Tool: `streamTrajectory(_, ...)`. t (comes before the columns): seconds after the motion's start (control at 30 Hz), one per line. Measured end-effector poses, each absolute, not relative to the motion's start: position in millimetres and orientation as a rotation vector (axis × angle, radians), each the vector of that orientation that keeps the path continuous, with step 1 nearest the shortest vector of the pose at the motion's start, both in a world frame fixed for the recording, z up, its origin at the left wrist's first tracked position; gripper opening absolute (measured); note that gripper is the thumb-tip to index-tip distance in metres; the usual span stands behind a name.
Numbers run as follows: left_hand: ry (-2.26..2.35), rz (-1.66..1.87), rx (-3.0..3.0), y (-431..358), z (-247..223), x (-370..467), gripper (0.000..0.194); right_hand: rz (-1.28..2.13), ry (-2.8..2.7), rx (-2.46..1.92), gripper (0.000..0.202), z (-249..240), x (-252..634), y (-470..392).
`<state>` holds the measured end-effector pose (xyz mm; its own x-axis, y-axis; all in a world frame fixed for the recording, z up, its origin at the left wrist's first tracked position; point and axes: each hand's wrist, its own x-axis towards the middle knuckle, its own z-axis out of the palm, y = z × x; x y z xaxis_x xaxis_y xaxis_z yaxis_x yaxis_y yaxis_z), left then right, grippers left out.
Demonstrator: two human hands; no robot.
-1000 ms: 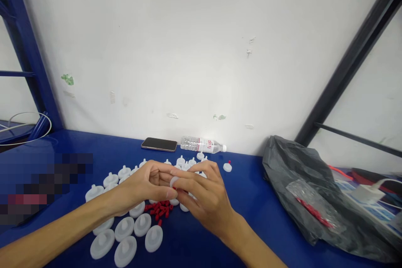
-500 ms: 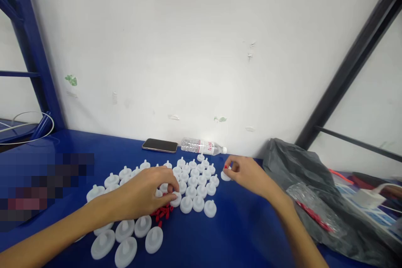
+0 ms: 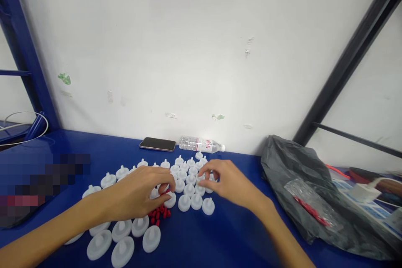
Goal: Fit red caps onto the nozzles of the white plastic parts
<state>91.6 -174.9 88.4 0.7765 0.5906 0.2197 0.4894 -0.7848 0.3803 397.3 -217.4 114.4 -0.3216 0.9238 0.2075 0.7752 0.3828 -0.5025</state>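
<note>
Several white round plastic pieces with short stems, such as one white piece (image 3: 151, 239) at the front, lie on the blue table (image 3: 194, 243). My left hand (image 3: 147, 192) is over the pile of small red pieces (image 3: 158, 212), its thumb and fingers closed on a small red piece at a white disc's edge. On the right, my right hand (image 3: 220, 180) reaches over the group of smaller white pieces (image 3: 189, 189). Its thumb and forefinger curve around one white piece; whether they grip it is unclear.
A phone (image 3: 157, 144) and a clear bottle (image 3: 201, 144) lie by the wall. On the right are a dark plastic bag (image 3: 276, 163), a clear bag with red pieces (image 3: 310, 207) and a white plug (image 3: 364, 192). A blurred item lies far left.
My right hand has moved left from the lone white piece beside the group to over the group. Red now shows between my left fingertips. The view has shifted slightly.
</note>
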Motion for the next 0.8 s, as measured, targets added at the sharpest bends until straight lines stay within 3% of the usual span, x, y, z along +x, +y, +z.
streamTrajectory(0.13, 0.761, 0.354, 2.623, -177.8, 92.2, 92.5, 0.018, 0.489, -2.310, -1.380, 0.022, 97.6, 370.8, -220.9)
streamTrajectory(0.3, 0.684, 0.239, 2.549, -179.3, 87.6, 96.5, 0.016, 0.528, -2.358, -1.318, 0.005, 90.8, 365.7, -219.7)
streamTrajectory(0.47, 0.664, 0.178, 2.552, -182.0, 86.7, 101.1, 0.027, 0.715, -2.158, -1.210, 0.008, 97.6, 370.6, -222.9)
streamTrajectory(0.8, 0.815, 0.160, 2.639, -187.9, 84.7, 98.9, 0.020, 0.847, -1.989, -1.123, 0.011, 93.3, 363.1, -226.9)
